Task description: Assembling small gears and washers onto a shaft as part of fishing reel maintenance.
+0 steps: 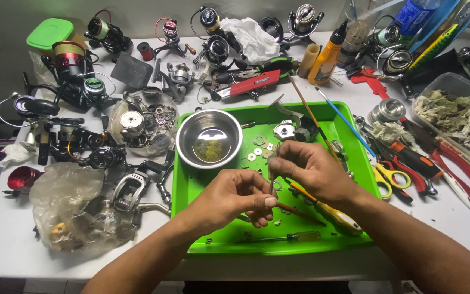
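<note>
tweezers, thin and metal, stand nearly upright between both hands over the middle of the green tray. the right hand pinches them high up, its grip pressed together around the shaft, which seems to steady the tool like a pen. the left hand meets the lower end, thumb and fingertips pressed together around something too small to make out, probably held there so the tips can reach it.

under the hands lie a yellow-handled screwdriver, a red-brown stick tool and a slim screwdriver near the tray's front rim. small washers and rings are scattered on the tray floor, likely kept inside the raised edge so they cannot roll away. a steel bowl with greenish residue sits at the tray's back left, and a grey reel part just right of it. two brushes lean across the back right corner.

on the white worktop, left of the tray, crowd fishing reels, a clear dish of parts and a crumpled plastic bag. right of it lie yellow scissors, red-handled pliers and a tub of soiled rags; an orange bottle stands behind.
</note>
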